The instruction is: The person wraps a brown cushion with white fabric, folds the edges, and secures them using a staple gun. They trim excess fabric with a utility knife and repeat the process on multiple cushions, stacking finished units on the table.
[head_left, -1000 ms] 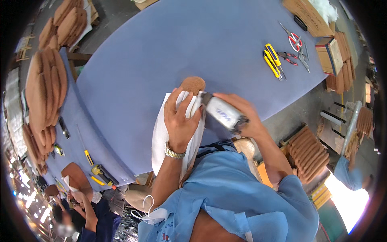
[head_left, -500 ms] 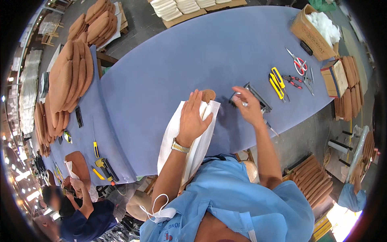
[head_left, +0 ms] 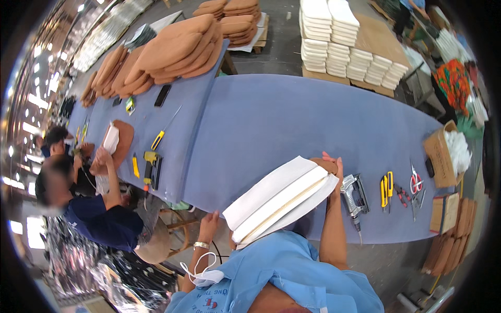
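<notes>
Hands well apart; right arm extended forward.

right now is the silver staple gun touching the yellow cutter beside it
Apart: the head view shows blue tabletop between the silver staple gun and the yellow cutter.

On the table, the staple gun lies right of the cushion.

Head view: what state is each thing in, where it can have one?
brown piece, mostly covered
white cloth, spread over the brown piece
right hand, touching the brown piece's end
silver staple gun, lying unheld
scissors, lying unheld; blades too small to judge
cardboard box, open, holding white stuffing
brown cushions, stacked
white pads, stacked
watch, worn
</notes>
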Available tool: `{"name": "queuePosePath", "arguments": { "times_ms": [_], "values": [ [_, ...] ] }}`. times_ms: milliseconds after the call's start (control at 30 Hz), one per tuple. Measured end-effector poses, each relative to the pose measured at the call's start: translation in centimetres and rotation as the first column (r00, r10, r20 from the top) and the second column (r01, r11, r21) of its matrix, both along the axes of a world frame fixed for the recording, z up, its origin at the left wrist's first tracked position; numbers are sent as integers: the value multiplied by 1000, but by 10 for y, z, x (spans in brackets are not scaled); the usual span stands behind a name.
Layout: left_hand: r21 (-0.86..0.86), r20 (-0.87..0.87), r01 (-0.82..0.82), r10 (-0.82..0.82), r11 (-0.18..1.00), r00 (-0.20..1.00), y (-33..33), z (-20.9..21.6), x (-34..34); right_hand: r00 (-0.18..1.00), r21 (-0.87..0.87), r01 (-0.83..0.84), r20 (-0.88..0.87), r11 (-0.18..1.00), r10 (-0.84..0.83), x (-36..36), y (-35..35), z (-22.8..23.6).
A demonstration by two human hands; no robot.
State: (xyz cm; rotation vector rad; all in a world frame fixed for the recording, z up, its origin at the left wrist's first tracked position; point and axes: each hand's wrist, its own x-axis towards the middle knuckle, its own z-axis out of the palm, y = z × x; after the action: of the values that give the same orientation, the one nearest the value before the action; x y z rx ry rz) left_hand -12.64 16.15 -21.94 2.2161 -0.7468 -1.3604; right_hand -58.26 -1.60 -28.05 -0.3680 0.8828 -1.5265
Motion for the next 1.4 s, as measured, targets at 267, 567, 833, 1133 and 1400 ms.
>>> {"name": "queuePosePath", "arguments": {
  "times_ms": [267, 567, 833, 1133, 1400],
  "values": [
    [4, -520, -291, 250, 957, 817, 46, -56, -58, 997, -60, 45, 64, 997, -41, -12, 33, 27],
    [-749, -394, -320, -3, 581, 919, -24, 30, -46, 962, -89, 60, -262, 994, -81, 28, 14, 227],
    [-804, -297, -81, -280, 589, 913, -5, 63, -11, 989, -502, 43, -102, 864, -109, 88, 24, 282],
    [-637, -732, -453, -305, 624, 608, -25, 89, -15, -161, 81, -951, -954, 297, -254, 243, 57, 347],
    [-236, -927, -192, -162, 953, 337, 13, -71, -77, -302, 208, -926, -908, 314, -290, 214, 95, 146]
  ]
}}
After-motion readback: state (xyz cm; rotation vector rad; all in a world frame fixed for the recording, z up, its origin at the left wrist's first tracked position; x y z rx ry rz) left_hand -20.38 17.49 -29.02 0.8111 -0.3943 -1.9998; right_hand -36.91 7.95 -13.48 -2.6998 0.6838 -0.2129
